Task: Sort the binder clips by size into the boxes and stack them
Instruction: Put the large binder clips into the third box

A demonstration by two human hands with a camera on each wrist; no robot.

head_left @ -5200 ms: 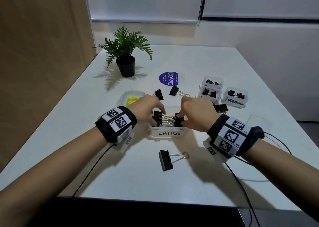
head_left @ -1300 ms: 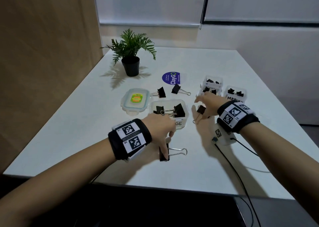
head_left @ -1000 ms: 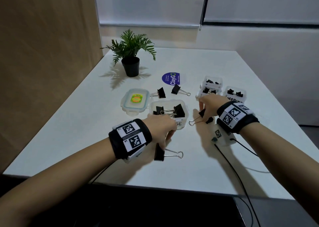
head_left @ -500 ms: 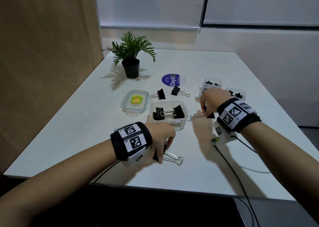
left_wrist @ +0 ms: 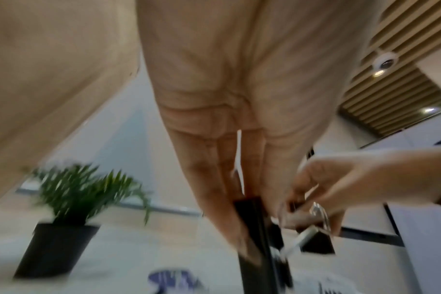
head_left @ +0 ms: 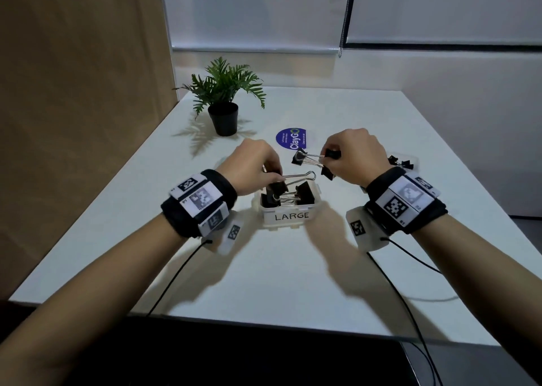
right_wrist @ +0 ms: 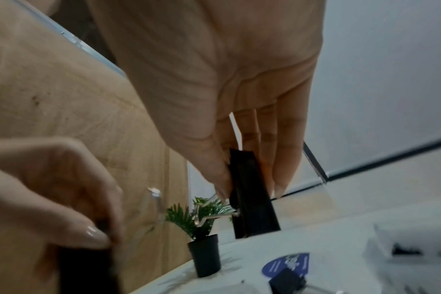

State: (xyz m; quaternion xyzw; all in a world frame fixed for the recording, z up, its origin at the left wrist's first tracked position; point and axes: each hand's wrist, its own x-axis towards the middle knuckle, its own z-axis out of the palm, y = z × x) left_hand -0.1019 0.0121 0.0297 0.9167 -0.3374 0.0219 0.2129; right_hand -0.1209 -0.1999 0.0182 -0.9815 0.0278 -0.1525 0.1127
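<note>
Head view, left hand (head_left: 252,165) and right hand (head_left: 356,158) each seemingly pinching a binder clip

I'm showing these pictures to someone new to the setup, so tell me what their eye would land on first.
First, the two hands raised over the white box labelled LARGE at the table's middle: the left hand pinches a big black binder clip just above the clips already inside, and the right hand holds another clip behind the box. Next, the potted plant at the far left.
</note>
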